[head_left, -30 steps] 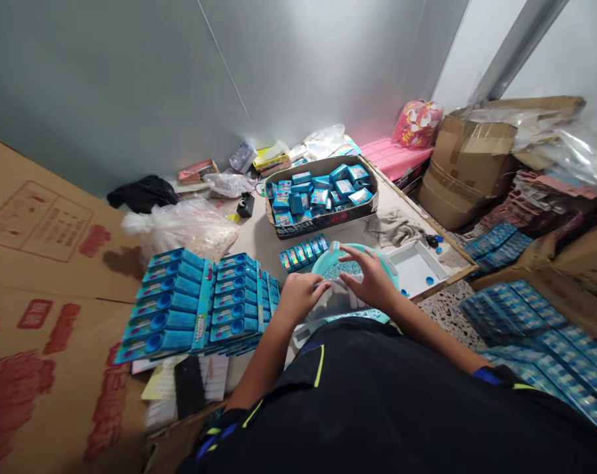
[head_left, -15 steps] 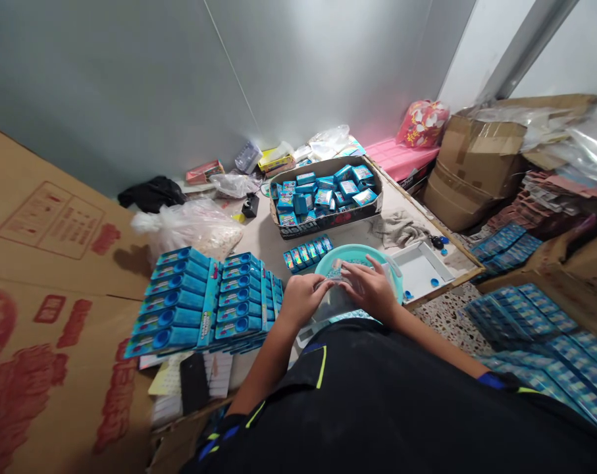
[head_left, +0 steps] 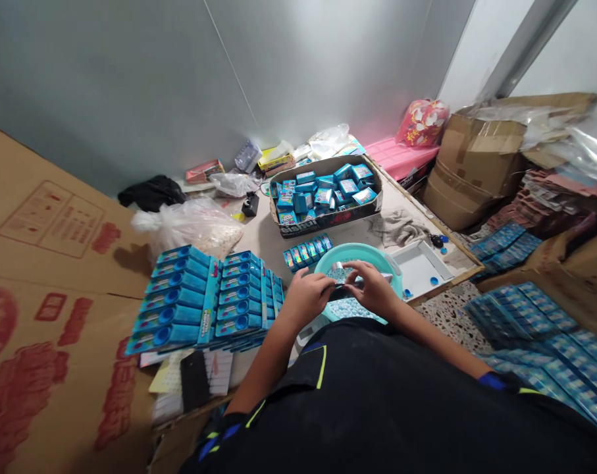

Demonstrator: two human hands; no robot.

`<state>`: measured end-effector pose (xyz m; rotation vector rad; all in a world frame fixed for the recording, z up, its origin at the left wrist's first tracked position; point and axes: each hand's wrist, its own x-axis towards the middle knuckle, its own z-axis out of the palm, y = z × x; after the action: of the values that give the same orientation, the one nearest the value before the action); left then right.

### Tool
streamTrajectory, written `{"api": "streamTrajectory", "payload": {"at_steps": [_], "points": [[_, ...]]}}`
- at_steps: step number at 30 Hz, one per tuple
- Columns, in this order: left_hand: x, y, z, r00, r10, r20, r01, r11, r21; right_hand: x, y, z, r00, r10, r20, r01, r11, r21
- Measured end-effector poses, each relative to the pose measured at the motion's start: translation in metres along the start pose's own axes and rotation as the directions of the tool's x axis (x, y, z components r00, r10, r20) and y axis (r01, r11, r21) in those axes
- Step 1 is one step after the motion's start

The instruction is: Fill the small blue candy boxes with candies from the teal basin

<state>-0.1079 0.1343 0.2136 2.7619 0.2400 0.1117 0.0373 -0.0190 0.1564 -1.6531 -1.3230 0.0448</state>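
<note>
A turquoise basin (head_left: 397,289) holds many small pale blue and white pellets (head_left: 352,308). Over it, my left hand (head_left: 308,293) and my right hand (head_left: 370,286) pinch a thin clear plastic piece (head_left: 341,285), seen nearly edge-on. Its exact kind cannot be made out. A small shiny silvery thing (head_left: 337,266) shows just beyond the fingers, partly hidden. Behind the basin lies a row of small blue packs (head_left: 308,252). To the left, close to my left forearm, stand stacked blue blister-like trays (head_left: 180,296) with round blue caps.
An open carton (head_left: 328,226) full of blue packs stands behind the basin. On the right are a white tray (head_left: 419,260) with blue caps and a grey cloth (head_left: 399,228). A large cardboard box (head_left: 56,296) borders the left; blue sheets (head_left: 525,316) are stacked at right.
The clear plastic piece has tilted from a visible flat face to nearly edge-on. My right fingers have curled in closer, and more pellets show below the hands.
</note>
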Motion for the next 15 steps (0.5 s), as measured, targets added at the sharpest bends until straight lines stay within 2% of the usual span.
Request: {"api": "streamTrajectory", "payload": {"at_steps": [3, 6, 10, 15], "points": [[0.003, 0.001, 0.002, 1.0, -0.009, -0.02, 0.009, 0.999, 0.032, -0.001, 0.001, 0.006, 0.997, -0.052, -0.051, 0.05, 0.998, -0.036], [0.005, 0.002, 0.002, 0.995, -0.088, -0.047, 0.088, 0.996, -0.011, -0.002, 0.001, 0.013, 0.987, -0.138, -0.082, 0.128, 0.985, -0.114], [0.005, 0.0, 0.003, 0.982, -0.185, -0.022, 0.174, 0.951, -0.254, -0.005, 0.004, 0.015, 0.967, -0.238, -0.087, 0.22, 0.959, -0.18], [0.002, 0.0, 0.011, 0.955, -0.296, -0.004, 0.245, 0.798, -0.55, -0.013, 0.011, 0.013, 0.958, -0.272, -0.087, 0.246, 0.941, -0.231]]}}
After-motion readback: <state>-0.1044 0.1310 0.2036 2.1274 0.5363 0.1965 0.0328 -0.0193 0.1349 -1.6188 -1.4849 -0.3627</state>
